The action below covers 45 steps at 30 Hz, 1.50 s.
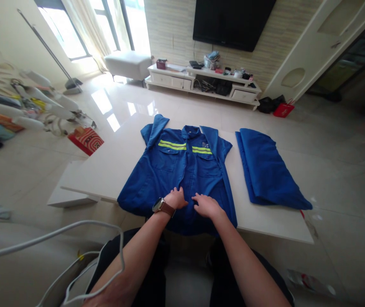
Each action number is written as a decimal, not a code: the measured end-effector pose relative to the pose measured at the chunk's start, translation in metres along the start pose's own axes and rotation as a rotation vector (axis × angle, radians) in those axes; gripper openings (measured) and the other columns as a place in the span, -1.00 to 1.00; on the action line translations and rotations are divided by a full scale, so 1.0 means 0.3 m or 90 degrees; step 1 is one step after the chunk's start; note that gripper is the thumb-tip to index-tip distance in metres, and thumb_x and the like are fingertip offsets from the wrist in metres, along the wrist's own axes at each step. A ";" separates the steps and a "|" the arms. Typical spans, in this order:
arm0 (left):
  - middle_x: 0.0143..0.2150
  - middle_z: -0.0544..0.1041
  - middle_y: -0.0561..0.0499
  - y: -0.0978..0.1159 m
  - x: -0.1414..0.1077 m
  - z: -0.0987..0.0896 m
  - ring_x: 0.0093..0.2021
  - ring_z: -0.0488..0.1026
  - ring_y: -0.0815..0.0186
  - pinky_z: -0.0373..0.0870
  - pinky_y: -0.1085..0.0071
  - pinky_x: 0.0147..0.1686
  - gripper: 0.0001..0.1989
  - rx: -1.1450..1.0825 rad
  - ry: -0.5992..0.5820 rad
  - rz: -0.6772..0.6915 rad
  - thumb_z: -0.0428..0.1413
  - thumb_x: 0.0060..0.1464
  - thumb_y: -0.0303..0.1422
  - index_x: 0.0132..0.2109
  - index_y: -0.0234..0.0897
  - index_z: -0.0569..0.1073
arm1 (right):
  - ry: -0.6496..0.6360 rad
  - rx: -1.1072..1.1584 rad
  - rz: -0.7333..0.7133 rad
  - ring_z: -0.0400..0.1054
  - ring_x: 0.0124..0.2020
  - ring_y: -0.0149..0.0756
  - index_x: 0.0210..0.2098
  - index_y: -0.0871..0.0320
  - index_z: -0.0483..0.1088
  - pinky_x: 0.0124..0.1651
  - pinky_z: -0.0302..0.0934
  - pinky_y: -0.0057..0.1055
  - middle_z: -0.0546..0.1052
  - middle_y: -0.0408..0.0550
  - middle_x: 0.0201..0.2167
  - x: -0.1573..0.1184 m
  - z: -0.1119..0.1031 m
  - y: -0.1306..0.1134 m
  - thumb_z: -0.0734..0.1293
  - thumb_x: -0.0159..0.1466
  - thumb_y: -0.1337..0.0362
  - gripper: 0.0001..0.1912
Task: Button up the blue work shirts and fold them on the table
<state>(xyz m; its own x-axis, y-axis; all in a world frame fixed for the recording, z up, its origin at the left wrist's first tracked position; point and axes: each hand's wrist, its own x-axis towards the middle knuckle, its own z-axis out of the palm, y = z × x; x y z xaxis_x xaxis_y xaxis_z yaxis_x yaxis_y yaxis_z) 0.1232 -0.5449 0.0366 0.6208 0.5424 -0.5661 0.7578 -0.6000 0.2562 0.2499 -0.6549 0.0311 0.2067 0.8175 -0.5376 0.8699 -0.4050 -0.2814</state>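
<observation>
A blue work jacket (169, 166) with yellow-green reflective stripes lies front up on a white table (105, 164), its sleeves folded up beside the collar and its hem hanging over the near edge. My left hand (176, 198), with a watch on the wrist, rests on the lower front with fingers spread. Close beside it to the right, my right hand (206, 205) touches the same cloth, fingers apart. Neither hand grips anything. On the right part of the table lies a folded blue garment (267, 168), apart from the jacket.
A red patterned bag (87, 140) stands beyond the table's left side. White cables (73, 226) curve near my left forearm. Farther back are a low white cabinet (176, 81) with small items, a grey bench (128, 64) and a red bag (283, 109).
</observation>
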 end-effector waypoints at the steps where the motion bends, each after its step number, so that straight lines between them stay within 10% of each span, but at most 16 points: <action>1: 0.28 0.38 -0.56 0.008 -0.005 0.002 0.30 0.40 -0.14 0.37 0.19 0.16 -0.29 0.001 -0.007 0.008 0.21 0.17 -0.17 0.33 -0.50 0.26 | 0.003 0.000 0.010 0.37 0.26 0.02 0.25 0.01 0.45 0.22 0.27 -0.10 0.43 0.09 0.30 -0.004 -0.007 0.005 0.26 0.31 0.27 -0.48; 7: 0.08 0.58 -0.40 0.062 -0.052 0.002 0.11 0.55 -0.10 0.46 0.16 0.04 -0.50 -0.007 0.028 0.060 0.14 0.22 -0.22 0.21 -0.40 0.37 | 0.018 -0.032 0.058 0.55 -0.06 0.07 -0.19 0.06 0.65 -0.06 0.35 -0.16 0.66 0.15 -0.12 -0.029 -0.049 0.029 0.26 0.28 0.25 -0.70; 19: 0.00 0.61 -0.39 0.048 -0.075 -0.063 0.04 0.58 -0.09 0.49 0.12 -0.04 -0.63 -0.096 0.090 0.079 0.04 0.24 -0.34 0.14 -0.39 0.42 | 0.344 0.099 0.061 0.50 -0.13 -0.20 -0.13 0.07 0.51 -0.11 0.29 -0.37 0.63 -0.04 -0.15 0.078 -0.063 0.043 0.23 0.37 0.16 -0.75; 32: -0.03 0.61 -0.41 0.042 -0.073 -0.095 0.04 0.59 -0.09 0.49 0.09 -0.05 -0.66 -0.169 0.106 0.102 0.07 0.24 -0.37 0.11 -0.39 0.48 | 0.387 0.008 0.193 0.45 0.04 0.02 0.03 0.17 0.46 0.04 0.28 -0.19 0.56 0.21 0.02 0.626 -0.364 -0.107 0.38 0.23 0.26 -0.63; 45: 0.04 0.58 -0.47 0.107 -0.098 -0.052 0.09 0.57 -0.04 0.52 0.16 0.02 -0.19 -0.148 0.041 0.143 0.07 0.22 -0.47 0.50 -0.60 -0.08 | 0.681 0.212 0.169 0.47 -0.40 -0.22 -0.13 0.29 0.51 -0.31 0.37 -0.37 0.58 -0.01 -0.42 0.251 -0.626 0.241 0.28 0.12 0.30 -0.64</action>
<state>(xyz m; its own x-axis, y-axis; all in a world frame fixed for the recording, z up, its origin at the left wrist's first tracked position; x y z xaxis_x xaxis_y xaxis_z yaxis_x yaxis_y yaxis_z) 0.1323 -0.5710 0.0738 0.7837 0.4522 -0.4258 0.6211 -0.5630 0.5453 0.4125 -0.5457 0.1196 0.7785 0.5552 0.2927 0.6135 -0.5746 -0.5418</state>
